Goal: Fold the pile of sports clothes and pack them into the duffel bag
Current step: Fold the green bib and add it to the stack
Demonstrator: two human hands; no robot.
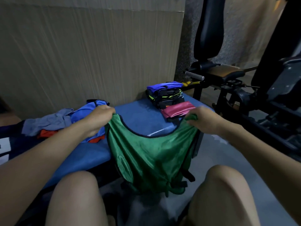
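You are mid-fold, I judge, with one garment lifted and spread. Your left hand (104,114) has its fingers curled tight round one shoulder strap of the green mesh bib (151,154), and your right hand (200,119) bunches the other strap the same way. The bib hangs below and between both hands, down past your knees; it is thin, shiny, perforated fabric with dark binding along the scooped neckline and black straps dangling at the hem.

The next move likely calls for laying it flat on the blue padded bench (143,118) just beyond your hands and bringing the two straps together, keeping the slippery mesh taut so it does not slump.

Just past your left hand lies the unfolded pile (65,121): soft, crumpled pieces in blue, grey and orange-red. Beyond your right hand sits the folded stack (169,97), neat flat layers with a pink satiny piece nearest, dark ones with neon trim in the middle, and a blue one on top.

I cannot pick out the duffel bag with certainty. Farther off to the right stands black gym equipment (228,75).
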